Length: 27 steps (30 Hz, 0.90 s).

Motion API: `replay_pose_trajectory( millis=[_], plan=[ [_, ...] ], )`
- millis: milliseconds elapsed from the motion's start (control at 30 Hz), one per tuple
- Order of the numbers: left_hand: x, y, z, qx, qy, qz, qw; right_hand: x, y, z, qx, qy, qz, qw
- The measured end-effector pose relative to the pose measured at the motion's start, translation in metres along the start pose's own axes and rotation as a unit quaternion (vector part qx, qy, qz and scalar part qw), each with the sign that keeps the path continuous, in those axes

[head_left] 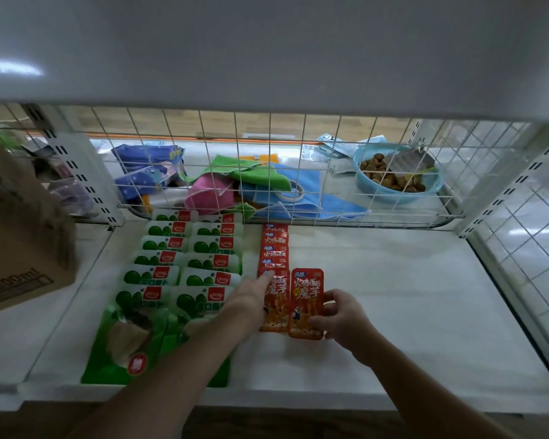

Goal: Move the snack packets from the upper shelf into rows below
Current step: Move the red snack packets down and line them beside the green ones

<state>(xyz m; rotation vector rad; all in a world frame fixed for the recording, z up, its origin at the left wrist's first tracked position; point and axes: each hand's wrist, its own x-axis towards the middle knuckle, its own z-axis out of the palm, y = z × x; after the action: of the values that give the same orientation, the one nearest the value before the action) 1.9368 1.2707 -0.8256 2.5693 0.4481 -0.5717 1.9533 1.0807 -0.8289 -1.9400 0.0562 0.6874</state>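
On the white lower shelf lie two columns of green snack packets and, to their right, an overlapping row of red snack packets. My left hand lies with straight fingers on the front packet of that red row, its fingertip near the packet's top. My right hand pinches the right edge of a single red packet lying flat beside the row. The upper shelf shows only its white underside; what is on it is hidden.
A cardboard box stands at the left. A wire mesh back closes off the shelf; behind it lie cloths, blue bags and a blue bowl of brown pieces. The shelf's right half is bare white.
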Motion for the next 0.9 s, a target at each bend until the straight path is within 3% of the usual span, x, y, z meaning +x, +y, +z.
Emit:
replay_pose_trajectory(
  millis=[167, 300, 900],
  plan=[
    [-0.013, -0.014, -0.004, -0.12, 0.07, 0.071, 0.988, 0.002, -0.007, 0.026, -0.019, -0.002, -0.007, 1.0],
    [-0.021, -0.026, -0.013, -0.141, 0.106, 0.11, 0.978, 0.001, -0.007, 0.047, -0.033, 0.001, -0.012, 0.999],
    [-0.037, -0.055, -0.021, -0.152, 0.102, 0.08, 0.98, -0.008, 0.003, 0.08, -0.173, 0.106, -0.085, 0.976]
  ],
)
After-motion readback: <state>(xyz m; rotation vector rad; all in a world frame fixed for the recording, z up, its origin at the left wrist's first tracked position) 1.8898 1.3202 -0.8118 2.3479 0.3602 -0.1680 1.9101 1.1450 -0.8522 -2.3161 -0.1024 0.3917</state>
